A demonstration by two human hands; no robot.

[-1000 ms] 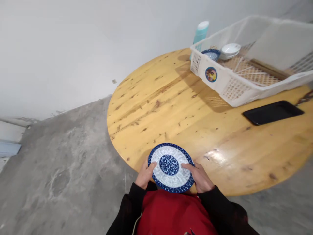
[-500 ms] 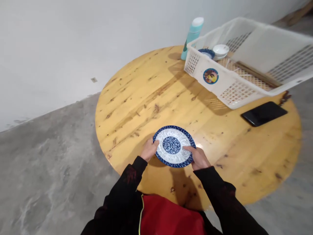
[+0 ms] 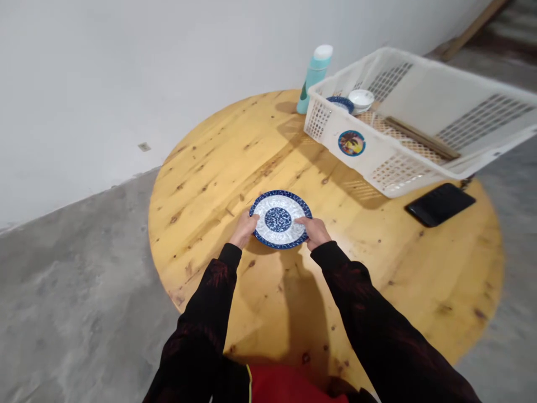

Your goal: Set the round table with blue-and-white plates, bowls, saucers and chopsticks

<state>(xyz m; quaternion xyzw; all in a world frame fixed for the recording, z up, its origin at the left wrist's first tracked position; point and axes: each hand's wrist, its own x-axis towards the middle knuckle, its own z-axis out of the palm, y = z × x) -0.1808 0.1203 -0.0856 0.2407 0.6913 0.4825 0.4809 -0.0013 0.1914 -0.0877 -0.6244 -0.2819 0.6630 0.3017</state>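
A round blue-and-white plate (image 3: 277, 219) with a dark blue rim is gripped at both sides, face up, over the wooden table (image 3: 201, 184). My left hand (image 3: 245, 228) is closed on its left edge, thumb on top. On the right edge my right hand (image 3: 315, 230) is closed too, its thumb lying over the white band. The fingers beneath the plate are hidden. Whether the plate's underside touches the table I cannot tell.
A white plastic basket (image 3: 373, 162) stands at the back right, holding another blue-rimmed plate (image 3: 342, 103), a white bowl (image 3: 361, 99) and brown sticks (image 3: 422, 139). Beside it are a turquoise bottle (image 3: 314, 75) and a black phone (image 3: 440, 205). A wall rises behind the table.
Both hands have moved the plate forward, away from my body, with arms stretched further. The camera view has shifted a little; the basket, bottle and phone keep their places on the table.
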